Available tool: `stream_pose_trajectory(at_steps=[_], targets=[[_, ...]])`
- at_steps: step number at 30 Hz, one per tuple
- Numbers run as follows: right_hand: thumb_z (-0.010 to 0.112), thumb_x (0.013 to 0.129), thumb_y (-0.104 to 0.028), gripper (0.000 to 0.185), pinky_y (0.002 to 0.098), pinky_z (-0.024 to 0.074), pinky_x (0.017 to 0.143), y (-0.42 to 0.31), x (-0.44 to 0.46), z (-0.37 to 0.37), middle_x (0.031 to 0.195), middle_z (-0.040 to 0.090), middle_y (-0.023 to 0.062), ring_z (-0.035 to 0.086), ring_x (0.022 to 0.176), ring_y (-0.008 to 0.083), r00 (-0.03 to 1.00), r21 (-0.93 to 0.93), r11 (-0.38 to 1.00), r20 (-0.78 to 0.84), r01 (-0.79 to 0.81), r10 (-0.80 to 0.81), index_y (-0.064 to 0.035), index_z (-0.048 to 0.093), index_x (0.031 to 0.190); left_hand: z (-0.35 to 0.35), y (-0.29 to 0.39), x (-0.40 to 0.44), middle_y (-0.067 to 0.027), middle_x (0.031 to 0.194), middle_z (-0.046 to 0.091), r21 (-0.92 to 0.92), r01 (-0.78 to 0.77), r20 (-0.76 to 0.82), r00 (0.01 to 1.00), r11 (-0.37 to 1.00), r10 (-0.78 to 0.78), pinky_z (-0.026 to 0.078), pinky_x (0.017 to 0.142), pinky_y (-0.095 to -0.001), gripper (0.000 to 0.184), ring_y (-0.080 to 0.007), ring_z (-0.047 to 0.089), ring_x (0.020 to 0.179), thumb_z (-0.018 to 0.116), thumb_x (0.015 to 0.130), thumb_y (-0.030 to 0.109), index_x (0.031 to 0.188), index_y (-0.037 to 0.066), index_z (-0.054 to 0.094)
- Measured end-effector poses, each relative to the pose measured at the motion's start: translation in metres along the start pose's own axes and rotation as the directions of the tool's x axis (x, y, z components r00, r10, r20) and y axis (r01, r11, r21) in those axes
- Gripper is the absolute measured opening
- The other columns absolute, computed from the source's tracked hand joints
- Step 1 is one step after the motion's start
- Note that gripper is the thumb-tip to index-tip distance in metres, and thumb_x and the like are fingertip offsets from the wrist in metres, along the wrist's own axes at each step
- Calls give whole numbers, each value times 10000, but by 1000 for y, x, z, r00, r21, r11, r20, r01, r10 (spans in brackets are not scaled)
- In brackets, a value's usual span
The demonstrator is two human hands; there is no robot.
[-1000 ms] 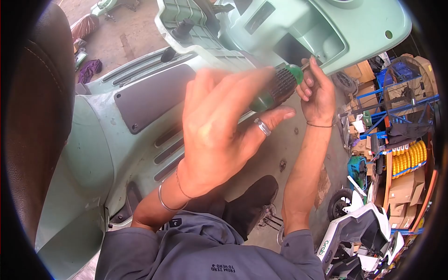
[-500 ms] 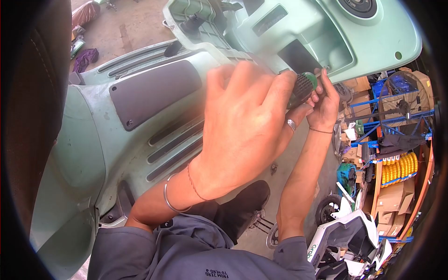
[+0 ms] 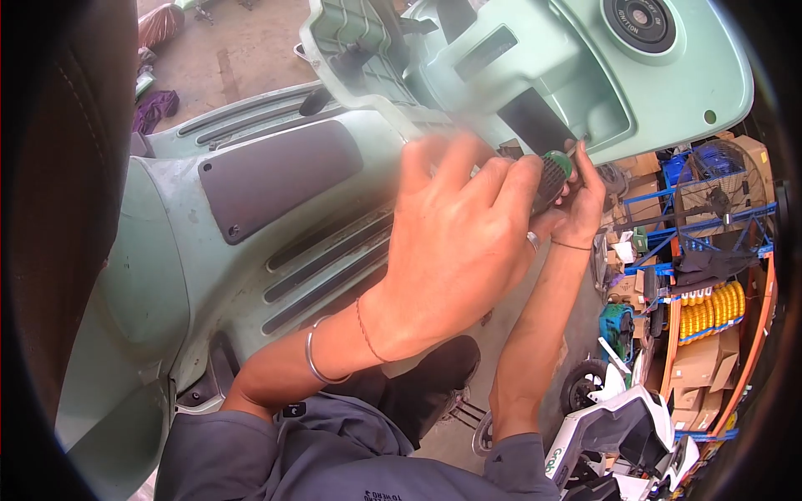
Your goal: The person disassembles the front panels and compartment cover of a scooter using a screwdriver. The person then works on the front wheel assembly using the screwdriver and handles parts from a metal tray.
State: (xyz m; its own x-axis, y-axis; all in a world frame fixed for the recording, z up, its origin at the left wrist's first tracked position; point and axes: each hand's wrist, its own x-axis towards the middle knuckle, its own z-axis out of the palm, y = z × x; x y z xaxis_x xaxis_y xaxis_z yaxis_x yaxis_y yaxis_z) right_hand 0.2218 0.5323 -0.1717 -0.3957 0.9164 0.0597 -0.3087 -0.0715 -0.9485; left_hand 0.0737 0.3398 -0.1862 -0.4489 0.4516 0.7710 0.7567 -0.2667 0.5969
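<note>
My left hand [image 3: 458,246], wearing a ring and a metal bangle, is closed around the green and black handle of a screwdriver [image 3: 553,174]. At the front end of the handle, my right hand [image 3: 585,199] is closed around the thin shaft. The shaft points at a small fastener [image 3: 586,138] on the lower edge of a mint-green scooter panel [image 3: 672,92]. This panel has a recessed compartment and a round ignition lock [image 3: 640,23]. My left fingers partly hide the handle, and the exact tip contact is too small to tell.
The scooter's green footboard [image 3: 376,242] with dark strips lies left of my hands, beside a brown seat [image 3: 75,167]. Another green panel [image 3: 347,63] stands above. At the right are shelves with cardboard boxes [image 3: 702,359], a fan [image 3: 718,196] and white scooter parts [image 3: 610,426].
My left hand has moved right and closer to my right hand, still on the screwdriver handle. The view has shifted, and the ignition lock now shows more fully.
</note>
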Motion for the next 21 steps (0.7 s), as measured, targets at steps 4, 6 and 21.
stream_pose_trajectory(at_steps=[4, 6, 21], targets=[[596, 1006, -272, 276, 219, 278, 436, -3, -6, 10, 657, 416, -45, 365, 518, 58, 999, -48, 999, -47, 14, -16, -6, 573, 1074, 0, 3, 4, -30, 907, 692, -16, -1, -4, 1000, 1000, 1, 368, 867, -397, 480, -229, 597, 863, 869, 690, 245, 1081, 55, 666], [598, 1004, -282, 285, 219, 278, 440, -3, -4, 10, 658, 408, -46, 363, 517, 61, 999, -39, 999, -45, 17, -18, -10, 573, 1084, 0, 2, 7, -42, 950, 697, -33, -16, -9, 1000, 999, 16, 407, 832, -386, 457, -233, 615, 861, 859, 700, 190, 1089, 51, 663], [738, 841, -30, 320, 260, 486, 708, -74, -91, 85, 1161, 647, 116, 627, 950, 200, 406, -560, -176, 752, 810, -520, -41, 705, 1159, 11, -3, 46, -155, 1006, 712, -625, 89, 45, 996, 775, -77, 541, 731, -420, 581, -334, 696, 854, 709, 698, -96, 1227, 43, 512]])
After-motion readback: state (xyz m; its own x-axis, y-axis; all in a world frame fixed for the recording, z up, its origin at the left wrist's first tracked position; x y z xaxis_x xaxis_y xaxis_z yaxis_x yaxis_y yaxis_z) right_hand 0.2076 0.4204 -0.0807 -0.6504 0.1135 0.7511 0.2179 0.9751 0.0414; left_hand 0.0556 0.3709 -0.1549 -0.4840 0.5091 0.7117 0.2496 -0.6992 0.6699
